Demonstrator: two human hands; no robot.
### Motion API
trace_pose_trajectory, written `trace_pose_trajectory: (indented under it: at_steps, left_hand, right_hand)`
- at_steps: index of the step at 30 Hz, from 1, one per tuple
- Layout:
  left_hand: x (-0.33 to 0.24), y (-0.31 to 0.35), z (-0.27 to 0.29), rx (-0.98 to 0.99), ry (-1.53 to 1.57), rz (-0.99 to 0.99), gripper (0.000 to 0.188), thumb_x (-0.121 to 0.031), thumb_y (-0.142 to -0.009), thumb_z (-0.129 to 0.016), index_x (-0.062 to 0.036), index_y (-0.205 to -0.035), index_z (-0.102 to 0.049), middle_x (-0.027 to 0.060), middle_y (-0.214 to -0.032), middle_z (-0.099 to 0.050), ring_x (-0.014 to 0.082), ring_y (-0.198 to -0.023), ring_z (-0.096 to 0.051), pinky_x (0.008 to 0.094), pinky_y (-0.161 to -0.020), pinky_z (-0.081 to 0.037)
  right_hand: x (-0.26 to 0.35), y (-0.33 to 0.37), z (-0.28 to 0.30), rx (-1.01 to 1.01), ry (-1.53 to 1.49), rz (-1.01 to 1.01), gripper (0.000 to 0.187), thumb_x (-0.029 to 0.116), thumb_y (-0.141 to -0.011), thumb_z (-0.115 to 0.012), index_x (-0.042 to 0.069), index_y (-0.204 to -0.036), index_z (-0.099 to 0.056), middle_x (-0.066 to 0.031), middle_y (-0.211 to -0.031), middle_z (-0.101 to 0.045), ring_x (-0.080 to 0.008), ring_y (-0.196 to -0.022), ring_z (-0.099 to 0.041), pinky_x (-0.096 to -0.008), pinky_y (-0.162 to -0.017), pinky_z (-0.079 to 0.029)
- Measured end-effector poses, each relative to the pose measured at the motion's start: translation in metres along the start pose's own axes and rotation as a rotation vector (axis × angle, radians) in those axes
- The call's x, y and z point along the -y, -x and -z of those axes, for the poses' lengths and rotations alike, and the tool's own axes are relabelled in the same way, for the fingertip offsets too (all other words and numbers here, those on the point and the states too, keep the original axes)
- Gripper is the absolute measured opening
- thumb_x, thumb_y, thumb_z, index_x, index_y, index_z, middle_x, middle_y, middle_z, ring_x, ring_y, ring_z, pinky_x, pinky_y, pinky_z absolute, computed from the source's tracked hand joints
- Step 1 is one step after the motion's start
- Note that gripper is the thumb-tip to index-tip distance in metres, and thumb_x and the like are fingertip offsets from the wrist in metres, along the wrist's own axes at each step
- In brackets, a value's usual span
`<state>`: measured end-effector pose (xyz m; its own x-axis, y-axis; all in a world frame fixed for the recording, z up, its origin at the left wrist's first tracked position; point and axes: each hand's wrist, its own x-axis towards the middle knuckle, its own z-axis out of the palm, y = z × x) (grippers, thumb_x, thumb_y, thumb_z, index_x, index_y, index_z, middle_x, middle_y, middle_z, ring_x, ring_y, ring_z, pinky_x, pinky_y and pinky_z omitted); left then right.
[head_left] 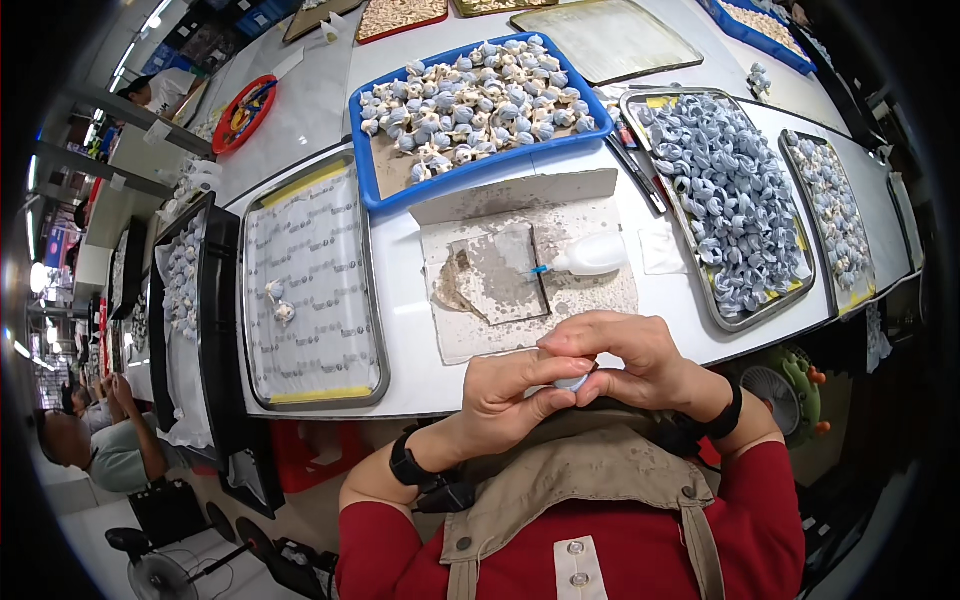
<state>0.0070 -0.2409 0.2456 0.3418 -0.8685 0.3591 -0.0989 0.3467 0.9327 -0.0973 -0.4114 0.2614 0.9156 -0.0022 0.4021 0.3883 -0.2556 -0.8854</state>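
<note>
While left hand (505, 395) and right hand (640, 362) meet by near edge of table (403, 320), my fingertips (568, 367) clamp small pale-blue piece (571, 383); likely light, soft, easily creased; I'd pinch sides gently.

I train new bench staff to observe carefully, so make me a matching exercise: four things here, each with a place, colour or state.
1. Squeeze bottle
2. Apron
3. Plastic tray beyond the cardboard
4. Left hand and right hand

A. Brown
B. Together holding a small pale-blue piece
C. Lying on the cardboard
D. Blue

1-C; 2-A; 3-D; 4-B
</note>
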Motion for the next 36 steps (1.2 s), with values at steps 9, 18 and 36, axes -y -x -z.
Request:
trace_pose_trajectory:
  at_steps: [9, 18, 36]
  left_hand:
    - [-0.050, 0.013, 0.075, -0.011, -0.835, 0.109, 0.023, -0.010, -0.077, -0.072, -0.0016, -0.098, -0.066, 0.0144, -0.093, -0.068, 0.0269, -0.082, -0.067, 0.0312, -0.069, -0.054]
    - [-0.034, -0.052, 0.174, -0.220, -1.442, 0.483, 0.020, -0.022, -0.077, -0.067, -0.0030, -0.075, -0.063, 0.0133, -0.075, -0.065, 0.0300, -0.072, -0.063, 0.0389, -0.064, -0.048]
    - [-0.008, -0.013, 0.097, -0.350, 0.239, 0.475, 0.032, -0.004, -0.089, -0.059, -0.0025, -0.119, -0.049, 0.0122, -0.107, -0.060, 0.0186, -0.092, -0.063, 0.0247, -0.079, -0.052]
  right_hand:
    - [0.007, -0.008, 0.003, -0.049, 0.203, -0.166, 0.039, 0.014, -0.072, -0.077, 0.005, -0.108, -0.064, -0.0096, -0.099, -0.067, -0.0253, -0.103, -0.056, -0.0348, -0.090, -0.045]
    - [-0.019, -0.007, 0.028, -0.324, 0.651, -0.235, 0.027, 0.002, -0.071, -0.073, 0.004, -0.096, -0.066, -0.0047, -0.088, -0.065, -0.0236, -0.093, -0.055, -0.0336, -0.081, -0.045]
    - [-0.053, 0.004, 0.033, -0.242, 0.746, -0.355, 0.039, 0.024, -0.078, -0.071, 0.003, -0.109, -0.059, -0.0144, -0.097, -0.060, -0.0305, -0.090, -0.054, -0.0384, -0.080, -0.042]
